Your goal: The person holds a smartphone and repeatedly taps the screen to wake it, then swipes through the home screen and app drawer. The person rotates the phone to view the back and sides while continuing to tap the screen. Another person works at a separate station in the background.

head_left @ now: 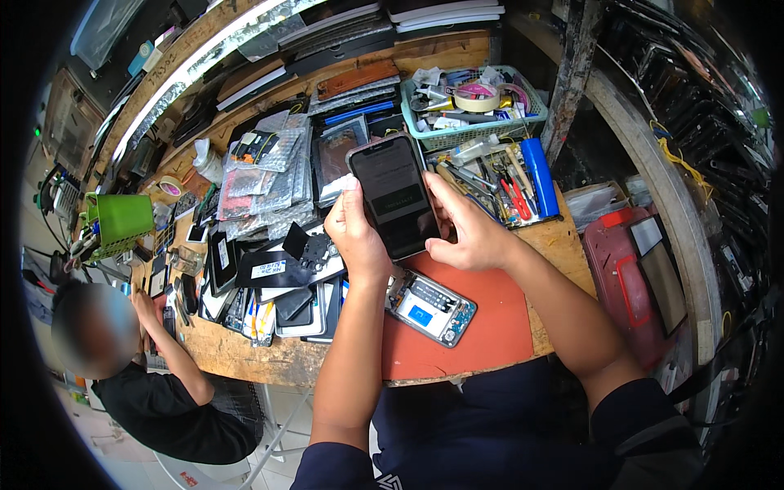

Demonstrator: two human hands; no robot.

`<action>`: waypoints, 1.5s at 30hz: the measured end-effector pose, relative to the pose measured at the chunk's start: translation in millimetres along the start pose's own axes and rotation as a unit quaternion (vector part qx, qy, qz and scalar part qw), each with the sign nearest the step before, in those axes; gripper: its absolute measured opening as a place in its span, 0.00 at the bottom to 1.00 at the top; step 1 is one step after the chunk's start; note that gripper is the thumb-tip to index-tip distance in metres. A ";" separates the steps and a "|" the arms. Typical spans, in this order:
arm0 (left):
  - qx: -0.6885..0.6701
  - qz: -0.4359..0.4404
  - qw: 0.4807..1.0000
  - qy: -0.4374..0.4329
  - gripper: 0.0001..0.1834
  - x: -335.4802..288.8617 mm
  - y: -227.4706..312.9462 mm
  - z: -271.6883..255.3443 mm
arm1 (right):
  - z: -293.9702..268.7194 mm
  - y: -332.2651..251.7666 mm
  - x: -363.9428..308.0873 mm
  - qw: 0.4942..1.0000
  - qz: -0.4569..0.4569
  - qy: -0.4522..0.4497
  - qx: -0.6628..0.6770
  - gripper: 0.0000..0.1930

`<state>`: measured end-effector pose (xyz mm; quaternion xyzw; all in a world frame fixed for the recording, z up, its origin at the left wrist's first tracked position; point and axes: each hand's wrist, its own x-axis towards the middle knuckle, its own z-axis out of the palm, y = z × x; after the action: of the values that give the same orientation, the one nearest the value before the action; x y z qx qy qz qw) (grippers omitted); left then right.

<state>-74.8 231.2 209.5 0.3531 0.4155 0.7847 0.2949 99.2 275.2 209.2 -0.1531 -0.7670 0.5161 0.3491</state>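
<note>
A smartphone (398, 200) with a dark, dimly lit screen is held up over the bench between my two hands. My left hand (358, 233) grips its left edge, thumb pointing up along the side. A small white piece (346, 184) shows at that thumb tip; I cannot tell what it is. Around the right edge close the fingers of my right hand (464, 224), its thumb at the lower right corner of the screen. Below them, an opened phone (433, 309) with its insides and a blue-marked battery showing lies on a reddish-brown mat (502, 318).
Left of the mat are piled phone parts (273, 269) and bubble-wrapped packets (265, 167). A pale green basket (478, 126) of tapes and tubes stands behind, with a tool tray (498, 184) before it. A red case (629, 286) is at right. Another person (175, 408) works at left.
</note>
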 end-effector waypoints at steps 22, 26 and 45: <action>0.027 0.026 0.999 -0.008 0.19 -0.9 -1.4 4.2 | -2.1 4.0 1.1 0.994 0.062 0.030 0.084 0.35; 0.035 0.024 0.999 0.002 0.19 -2.3 0.3 4.8 | 1.1 3.0 2.0 0.994 0.046 0.033 0.093 0.34; 0.059 0.053 0.997 -0.011 0.18 -2.7 -3.6 1.9 | 0.8 0.2 0.5 0.994 0.057 0.059 0.066 0.29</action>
<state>-71.2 231.7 206.4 0.4004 0.4381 0.7694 0.2364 98.3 275.0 209.0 -0.2032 -0.6997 0.5743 0.3733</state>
